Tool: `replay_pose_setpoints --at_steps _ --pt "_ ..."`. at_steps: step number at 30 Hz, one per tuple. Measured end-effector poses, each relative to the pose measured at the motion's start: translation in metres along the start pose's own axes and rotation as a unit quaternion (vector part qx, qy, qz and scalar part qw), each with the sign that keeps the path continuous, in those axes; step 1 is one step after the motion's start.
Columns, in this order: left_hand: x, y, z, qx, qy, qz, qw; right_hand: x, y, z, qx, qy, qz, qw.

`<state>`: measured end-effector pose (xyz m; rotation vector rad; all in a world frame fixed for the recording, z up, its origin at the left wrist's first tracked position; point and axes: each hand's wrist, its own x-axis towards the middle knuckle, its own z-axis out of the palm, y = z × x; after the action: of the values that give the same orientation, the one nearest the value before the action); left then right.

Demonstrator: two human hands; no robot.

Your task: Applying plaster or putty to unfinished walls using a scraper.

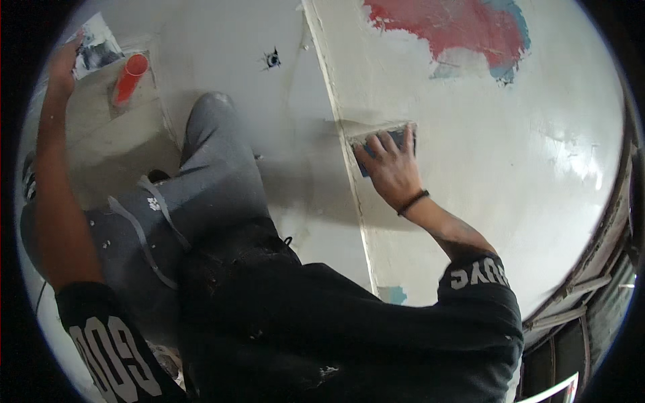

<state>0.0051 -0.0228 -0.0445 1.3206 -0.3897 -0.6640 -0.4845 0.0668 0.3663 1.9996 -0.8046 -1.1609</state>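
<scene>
My right hand (393,171) grips a wide, flat putty spreader (383,140) with a dark blue part and a pale smeared edge. The fingers lie across its back, and it rests on the pale wall (484,181) beside a long raised seam (341,134). At the upper left my left hand (64,67) is closed on the edge of a flat plate (97,47) smeared with white and dark grey filler. How the thumb sits on that plate is too small to make out.
A red cylinder (131,77) stands near the plate. The wall has a ragged dark hole (271,59) and a large red and blue patch (457,33). My bent leg (222,154) in grey trousers is at the left. Wooden framing (571,289) runs along the right edge.
</scene>
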Motion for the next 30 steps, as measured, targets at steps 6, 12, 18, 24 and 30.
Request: replay_pose_setpoints --at_steps 6,12,18,24,30 --pt "-0.028 0.047 -0.008 -0.119 -0.036 -0.214 0.969 0.094 0.039 -0.098 -0.06 0.316 -0.005 0.947" --pt "-0.026 0.055 -0.021 -0.19 -0.027 -0.181 0.965 0.296 0.104 -0.117 -0.17 0.338 0.016 0.925" --pt "-0.028 0.056 -0.03 -0.188 -0.006 -0.156 0.97 0.377 0.123 -0.119 -0.231 0.259 0.034 0.937" --pt "-0.027 0.05 -0.029 -0.209 -0.001 -0.173 0.963 0.394 0.111 -0.107 -0.239 0.281 0.008 0.929" --pt "-0.02 0.062 0.004 -0.216 -0.039 -0.164 0.962 0.382 0.14 -0.069 -0.193 0.38 0.076 0.901"
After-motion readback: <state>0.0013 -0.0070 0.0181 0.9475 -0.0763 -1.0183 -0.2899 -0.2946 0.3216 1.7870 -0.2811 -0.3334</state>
